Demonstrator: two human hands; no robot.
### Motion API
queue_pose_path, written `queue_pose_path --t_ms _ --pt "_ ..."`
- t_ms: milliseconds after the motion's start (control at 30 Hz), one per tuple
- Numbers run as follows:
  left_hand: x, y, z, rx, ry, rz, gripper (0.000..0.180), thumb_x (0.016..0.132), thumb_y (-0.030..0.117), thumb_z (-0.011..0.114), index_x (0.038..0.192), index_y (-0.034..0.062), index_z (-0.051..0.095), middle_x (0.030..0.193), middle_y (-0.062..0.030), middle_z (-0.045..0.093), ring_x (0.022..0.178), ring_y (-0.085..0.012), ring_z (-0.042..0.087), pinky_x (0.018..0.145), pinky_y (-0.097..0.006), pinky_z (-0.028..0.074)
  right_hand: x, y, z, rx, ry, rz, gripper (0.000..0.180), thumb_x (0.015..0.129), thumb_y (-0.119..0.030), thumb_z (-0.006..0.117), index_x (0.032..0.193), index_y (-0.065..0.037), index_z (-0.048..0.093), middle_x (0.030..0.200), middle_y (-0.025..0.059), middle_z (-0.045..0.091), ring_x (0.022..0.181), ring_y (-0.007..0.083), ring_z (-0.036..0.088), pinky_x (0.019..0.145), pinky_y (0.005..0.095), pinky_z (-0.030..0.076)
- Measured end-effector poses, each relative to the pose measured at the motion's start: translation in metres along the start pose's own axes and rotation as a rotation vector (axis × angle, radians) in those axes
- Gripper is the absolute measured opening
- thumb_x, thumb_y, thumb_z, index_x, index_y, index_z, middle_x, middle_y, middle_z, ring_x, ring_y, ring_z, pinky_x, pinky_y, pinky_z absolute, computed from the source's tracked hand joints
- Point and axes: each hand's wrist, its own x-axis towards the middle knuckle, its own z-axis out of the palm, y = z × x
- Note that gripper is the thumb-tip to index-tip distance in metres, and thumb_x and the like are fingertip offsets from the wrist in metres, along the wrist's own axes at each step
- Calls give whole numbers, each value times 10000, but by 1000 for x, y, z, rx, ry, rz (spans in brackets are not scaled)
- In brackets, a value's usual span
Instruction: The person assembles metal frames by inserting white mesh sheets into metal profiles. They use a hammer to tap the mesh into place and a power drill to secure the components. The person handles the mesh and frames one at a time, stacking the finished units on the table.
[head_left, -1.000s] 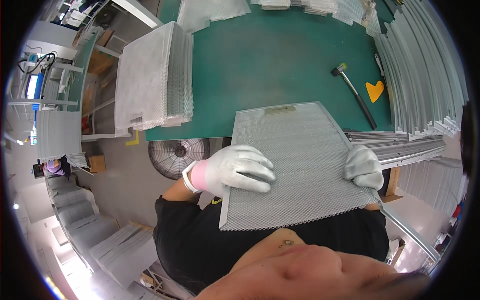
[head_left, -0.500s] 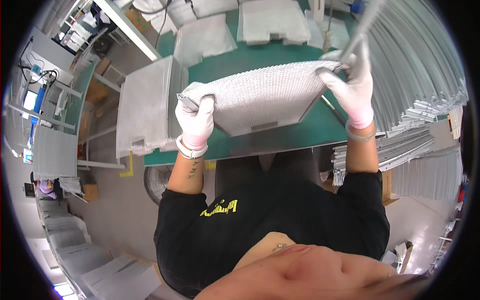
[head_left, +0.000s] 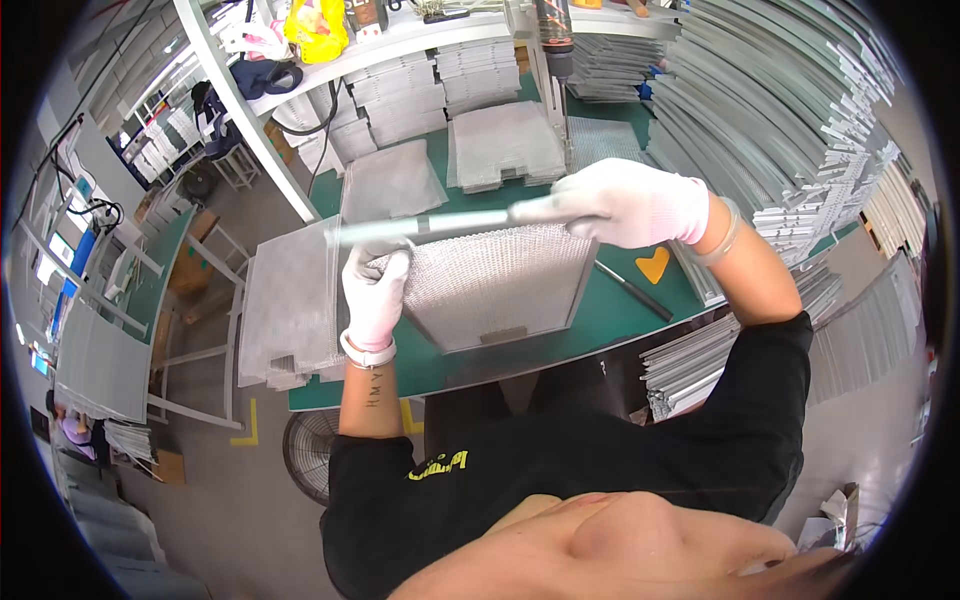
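Note:
A silvery metal mesh panel (head_left: 490,290), with thin metal edging along its sides, stands tilted over the green table. Gloved in white, my left hand (head_left: 375,290) is closed on its upper left corner. My right hand (head_left: 630,200), also gloved, is closed around one end of a long, narrow metal strip (head_left: 450,222). That strip lies level across the panel's upper edge and reaches left past my left hand; whether it touches the mesh I cannot tell. A slim dark-handled hand tool (head_left: 640,295) rests on the table beside a small orange-yellow heart-shaped piece (head_left: 653,265).
Stacked mesh panels (head_left: 290,300) stand at the left, with more panel stacks (head_left: 505,145) behind. Long metal strips (head_left: 770,130) are piled high on the right. A power screwdriver (head_left: 556,45) hangs near the back shelf (head_left: 400,50). A floor fan (head_left: 308,455) sits below the table.
My right hand has swung left, bringing the strip from a steep slant at the right to level over the panel's upper edge. My view now takes in the back shelf.

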Motion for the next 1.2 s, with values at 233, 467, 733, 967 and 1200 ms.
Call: queue_pose_path --t_ms 233,467,733,967,1200 --pt "-16 -2 11 -2 154 114 395 840 -10 758 1184 28 567 995 -41 633 808 -68 583 715 -214 492 34 -22 17 106 -67 126 261 845 -97 621 1105 -73 624 952 184 665 940 380 643 811 443 522" --pt "-22 -11 22 -71 407 441 621 797 -14 792 1316 69 462 1153 -79 586 859 -87 552 777 -223 489 43 -20 28 99 4 -49 467 843 -39 640 1308 -83 629 1071 181 686 978 378 661 871 415 532" --pt "-19 -25 24 276 483 510 476 798 5 797 1219 -5 574 958 -24 649 664 -28 459 600 -173 396 54 -21 36 194 69 69 448 829 6 575 1268 -69 621 1129 195 668 1035 394 631 916 437 507" --pt "-23 -27 20 415 481 448 285 885 77 708 1146 -23 653 1017 -96 680 858 -170 639 779 -282 518 58 -24 32 95 -10 32 550 807 28 558 1348 -66 593 934 203 608 871 386 595 834 436 492" --pt "-29 -35 21 491 561 444 294 905 47 669 1185 -42 655 1027 -152 690 881 -254 673 811 -333 538 58 -23 33 93 -12 44 552 811 20 552 1355 -69 586 908 215 592 872 398 596 827 436 489"
